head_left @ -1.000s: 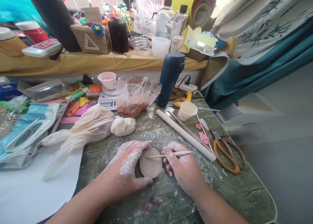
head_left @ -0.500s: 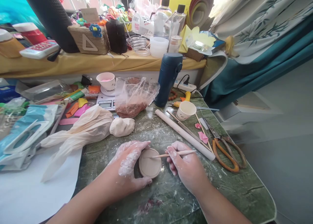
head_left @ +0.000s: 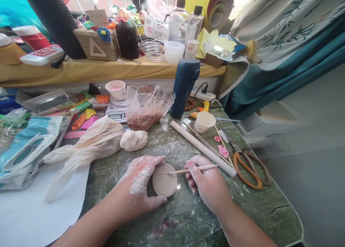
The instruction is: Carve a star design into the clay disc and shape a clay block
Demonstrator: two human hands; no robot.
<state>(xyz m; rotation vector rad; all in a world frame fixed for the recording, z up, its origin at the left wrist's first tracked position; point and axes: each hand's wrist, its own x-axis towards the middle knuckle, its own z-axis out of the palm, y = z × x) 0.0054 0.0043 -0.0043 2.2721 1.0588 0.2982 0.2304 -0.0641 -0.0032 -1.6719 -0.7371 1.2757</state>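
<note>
A round, pale clay disc (head_left: 165, 185) with a raised rim lies flat on the green tabletop. Thumb and fingers of my left hand (head_left: 141, 182) curve around its left side and hold it. My right hand (head_left: 203, 180), dusted white like the left, pinches a thin pointed wooden stick (head_left: 183, 171). The stick's tip rests on the disc's upper half, at the end of a short line marked in the clay. Just beyond my left hand sits a lump of white clay (head_left: 134, 140), beside a crumpled plastic bag (head_left: 88, 143).
To the right lie a white rolling rod (head_left: 203, 148), a paper cup (head_left: 204, 122) and orange-handled scissors (head_left: 246, 168). A dark blue flask (head_left: 184, 89) stands at the back beside a bag of brown clay (head_left: 147, 108) and a digital scale (head_left: 115, 113). White paper (head_left: 48, 218) covers the left front.
The stick's tip has shifted slightly right across the disc, and the line behind it looks longer. My left hand stays in place around the disc.
</note>
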